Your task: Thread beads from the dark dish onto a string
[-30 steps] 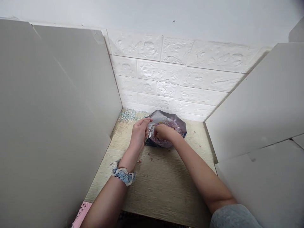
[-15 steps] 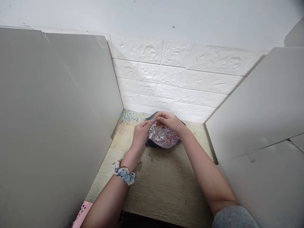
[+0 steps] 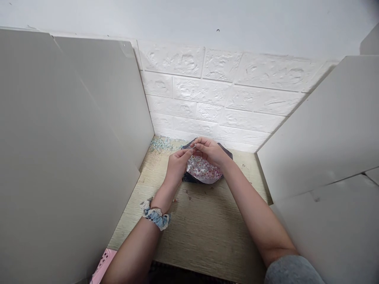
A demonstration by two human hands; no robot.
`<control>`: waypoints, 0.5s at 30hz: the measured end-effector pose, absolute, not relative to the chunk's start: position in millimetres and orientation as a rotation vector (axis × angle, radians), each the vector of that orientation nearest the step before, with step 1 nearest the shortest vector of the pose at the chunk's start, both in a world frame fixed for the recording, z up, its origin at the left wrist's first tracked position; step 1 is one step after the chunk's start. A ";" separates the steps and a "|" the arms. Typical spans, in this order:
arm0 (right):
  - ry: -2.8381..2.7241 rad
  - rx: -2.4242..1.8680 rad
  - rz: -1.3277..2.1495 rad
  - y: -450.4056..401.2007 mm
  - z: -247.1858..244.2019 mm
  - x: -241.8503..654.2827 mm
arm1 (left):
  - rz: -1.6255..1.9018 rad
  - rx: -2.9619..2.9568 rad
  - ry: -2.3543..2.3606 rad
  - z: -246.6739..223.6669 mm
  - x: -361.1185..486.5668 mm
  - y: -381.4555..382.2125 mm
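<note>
Pinches left hand [image 3: 177, 165] and right hand [image 3: 213, 152] fingers together, cannot tell on what. Faces blue beads [image 3: 164, 144] at ten o'clock from pink beads [image 3: 203, 169].

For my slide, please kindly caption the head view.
Left hand and right hand close together over a dark-edged container of pinkish beads, pale blue beads scattered near the white wall.

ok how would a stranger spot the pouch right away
On the wooden tabletop before the white brick-patterned wall, look beneath the left hand and right hand. There sits an open, dark-edged pouch, its pink and clear beads setting it apart from the loose blue beads on its left.
</note>
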State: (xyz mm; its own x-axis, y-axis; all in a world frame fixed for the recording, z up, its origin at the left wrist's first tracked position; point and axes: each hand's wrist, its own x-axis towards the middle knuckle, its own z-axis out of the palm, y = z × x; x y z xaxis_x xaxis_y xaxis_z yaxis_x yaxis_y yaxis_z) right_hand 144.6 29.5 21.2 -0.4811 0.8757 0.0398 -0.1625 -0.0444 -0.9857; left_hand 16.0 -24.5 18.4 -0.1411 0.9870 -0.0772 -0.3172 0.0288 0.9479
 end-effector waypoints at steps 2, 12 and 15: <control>-1.456 -0.833 1.617 29.0 21.3 143.9 | 1.404 0.876 1.082 17.9 15.6 -24.3; -2.170 -1.365 0.970 38.8 13.2 162.0 | 1.440 0.834 1.013 14.2 12.3 -23.6; -2.480 -1.629 0.620 42.4 4.3 164.7 | 1.454 0.795 0.979 13.7 11.1 -23.0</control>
State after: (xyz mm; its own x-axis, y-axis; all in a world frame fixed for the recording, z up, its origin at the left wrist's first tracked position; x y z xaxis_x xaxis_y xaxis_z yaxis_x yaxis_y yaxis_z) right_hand 164.7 42.4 4.3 -0.4180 0.8992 -0.1291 0.8543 0.3407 -0.3926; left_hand 11.1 -23.0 13.7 -0.1170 0.9915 -0.0570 -0.4260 0.0017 0.9047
